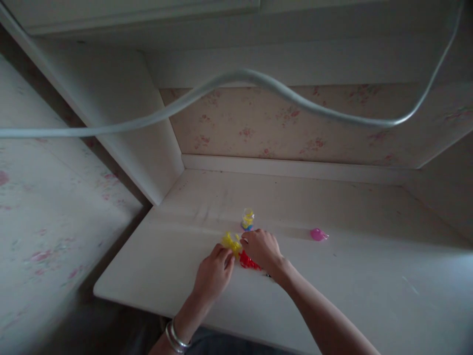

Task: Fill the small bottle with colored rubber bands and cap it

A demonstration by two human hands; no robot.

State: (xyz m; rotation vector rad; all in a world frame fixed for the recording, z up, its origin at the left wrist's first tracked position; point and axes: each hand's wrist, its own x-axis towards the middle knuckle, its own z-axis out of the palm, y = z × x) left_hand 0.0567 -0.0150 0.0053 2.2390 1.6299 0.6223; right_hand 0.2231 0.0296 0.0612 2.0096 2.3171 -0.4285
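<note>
A small pile of yellow plastic pieces [231, 241] lies on the white desk. My left hand [214, 270] rests at its near edge with fingers curled in and the tips touching the pile. Closely beside it is a heap of red pieces [249, 261], partly under my right hand [261, 247]. That hand is bent over the gap between the heaps, fingers pinched together; what they hold, if anything, is too small to see. Just beyond the fingers stands a small clear container [248, 217] with yellow pieces inside and blue at its bottom.
A pink glossy object [318, 234] lies to the right on the desk [369, 296]. Near my right wrist is a small dark item [268, 275]. A white cable [244, 75] hangs across the upper view, below a cabinet. Side panels and a floral-papered wall [251, 123] enclose the desk.
</note>
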